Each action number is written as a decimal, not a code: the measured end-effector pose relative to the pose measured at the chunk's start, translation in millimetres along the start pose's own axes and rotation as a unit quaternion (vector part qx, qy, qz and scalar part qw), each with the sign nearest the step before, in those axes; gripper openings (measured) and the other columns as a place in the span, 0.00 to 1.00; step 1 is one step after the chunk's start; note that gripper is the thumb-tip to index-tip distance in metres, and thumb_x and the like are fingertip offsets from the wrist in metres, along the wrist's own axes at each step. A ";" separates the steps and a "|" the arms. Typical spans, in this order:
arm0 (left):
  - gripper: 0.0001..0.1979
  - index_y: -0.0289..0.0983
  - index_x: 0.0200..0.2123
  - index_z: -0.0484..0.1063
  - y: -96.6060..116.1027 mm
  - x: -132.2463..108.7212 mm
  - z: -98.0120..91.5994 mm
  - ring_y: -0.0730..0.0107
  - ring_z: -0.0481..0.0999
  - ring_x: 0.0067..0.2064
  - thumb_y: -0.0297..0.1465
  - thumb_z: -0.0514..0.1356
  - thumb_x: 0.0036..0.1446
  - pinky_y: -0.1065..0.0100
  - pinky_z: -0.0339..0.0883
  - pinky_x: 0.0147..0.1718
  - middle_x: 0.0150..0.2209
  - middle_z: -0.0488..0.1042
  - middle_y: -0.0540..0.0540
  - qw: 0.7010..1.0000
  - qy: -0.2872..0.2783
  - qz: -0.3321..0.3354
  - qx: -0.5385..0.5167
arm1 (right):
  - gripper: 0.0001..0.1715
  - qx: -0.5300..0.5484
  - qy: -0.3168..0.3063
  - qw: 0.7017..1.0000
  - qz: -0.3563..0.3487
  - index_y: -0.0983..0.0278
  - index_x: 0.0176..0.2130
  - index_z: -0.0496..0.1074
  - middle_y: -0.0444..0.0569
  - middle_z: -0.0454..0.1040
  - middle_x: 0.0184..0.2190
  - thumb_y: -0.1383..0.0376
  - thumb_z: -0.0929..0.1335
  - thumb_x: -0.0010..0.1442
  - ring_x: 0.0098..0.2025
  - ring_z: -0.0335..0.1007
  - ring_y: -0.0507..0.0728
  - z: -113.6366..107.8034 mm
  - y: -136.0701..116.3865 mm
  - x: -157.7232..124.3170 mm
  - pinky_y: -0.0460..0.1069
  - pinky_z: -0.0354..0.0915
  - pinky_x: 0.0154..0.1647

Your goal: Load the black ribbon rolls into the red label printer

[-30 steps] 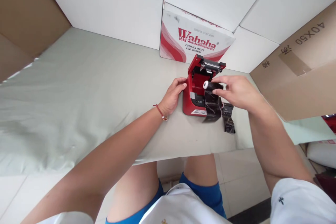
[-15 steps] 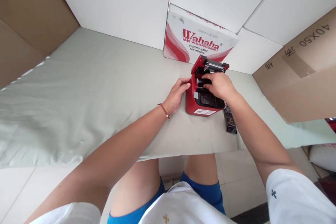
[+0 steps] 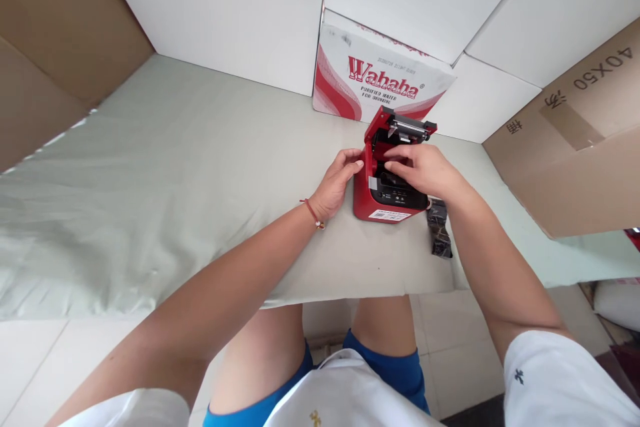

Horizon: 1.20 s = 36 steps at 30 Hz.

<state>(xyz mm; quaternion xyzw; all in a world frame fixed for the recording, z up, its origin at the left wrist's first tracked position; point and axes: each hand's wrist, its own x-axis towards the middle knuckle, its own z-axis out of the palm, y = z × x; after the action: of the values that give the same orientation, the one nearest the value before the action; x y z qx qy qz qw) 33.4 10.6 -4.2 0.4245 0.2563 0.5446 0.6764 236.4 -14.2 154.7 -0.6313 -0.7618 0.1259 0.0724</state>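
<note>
A red and black box-shaped device [image 3: 380,205] stands on the pale green cloth with its lid [image 3: 406,125] raised at the back. My left hand [image 3: 340,180] rests against its left side, fingers and thumb round the edge. Reaching into the open top from the right, my right hand [image 3: 425,167] has thumb and fingers bent around something dark that I cannot make out. A white label [image 3: 390,215] is on the device's front. Beside its right side lies a black wrapped bundle [image 3: 439,230].
Behind the device stands a Wahaha water carton [image 3: 340,80] against white boxes [image 3: 240,13]. Brown cartons flank the cloth-covered surface [image 3: 175,167], one at the left [image 3: 50,60] and one at the right [image 3: 575,147]. The surface's front edge runs above my legs.
My right hand has shifted slightly right and lower inside the device. The dark shiny piece over the device's front panel has gone from there, and printed markings now show. My left hand stays put.
</note>
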 end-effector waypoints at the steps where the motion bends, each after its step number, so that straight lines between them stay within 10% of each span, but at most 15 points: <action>1: 0.25 0.45 0.60 0.79 0.1 -0.3 0.4 0.48 0.77 0.77 0.48 0.76 0.66 0.48 0.66 0.83 0.68 0.83 0.44 1.000 -0.004 0.003 0.003 | 0.20 0.033 0.010 0.999 -0.011 0.56 0.63 0.92 0.51 0.94 0.57 0.58 0.73 0.80 0.55 0.91 0.64 -2.5 1.0 -12.7 0.58 0.83 0.64; 12: 0.44 0.51 0.76 0.71 0.7 -6.6 3.0 0.42 0.58 0.92 0.49 0.79 0.60 0.44 0.48 0.92 0.86 0.67 0.42 0.995 -0.061 0.058 0.045 | 0.20 0.079 0.163 0.964 -0.195 0.51 0.68 0.89 0.53 0.89 0.69 0.54 0.71 0.86 0.72 0.88 0.68 42.2 1.4 -133.0 0.70 0.82 0.78; 18: 0.48 0.55 0.78 0.70 0.6 -3.8 0.8 0.40 0.54 0.93 0.48 0.80 0.57 0.40 0.46 0.93 0.88 0.66 0.45 0.995 -0.074 0.049 0.044 | 0.32 0.165 0.315 0.935 -0.011 0.53 0.68 0.88 0.57 0.88 0.70 0.38 0.68 0.85 0.77 0.82 0.71 9.1 36.9 -73.8 0.70 0.74 0.84; 25: 0.56 0.57 0.84 0.63 0.1 -5.7 -1.0 0.37 0.42 0.97 0.54 0.81 0.59 0.36 0.41 0.94 0.94 0.55 0.46 0.996 -0.054 0.036 0.053 | 0.64 0.311 0.248 0.916 0.041 0.61 0.83 0.71 0.65 0.77 0.81 0.21 0.54 0.79 0.83 0.76 0.67 21.8 67.3 40.2 0.63 0.75 0.83; 36: 0.42 0.58 0.78 0.76 6.6 -12.4 2.0 0.41 0.51 0.95 0.71 0.67 0.71 0.44 0.44 0.94 0.89 0.66 0.48 0.989 -0.041 0.099 0.103 | 0.53 0.283 0.258 0.924 -0.010 0.57 0.65 0.91 0.57 0.92 0.64 0.25 0.58 0.82 0.75 0.86 0.69 53.5 54.8 -39.0 0.69 0.75 0.84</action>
<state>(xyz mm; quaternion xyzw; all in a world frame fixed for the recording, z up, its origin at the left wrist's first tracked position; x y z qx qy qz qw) 28.2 -1.5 1.0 0.5368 0.2396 0.5621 0.5818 281.1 -48.5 89.9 -0.5879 -0.6556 0.1683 0.4430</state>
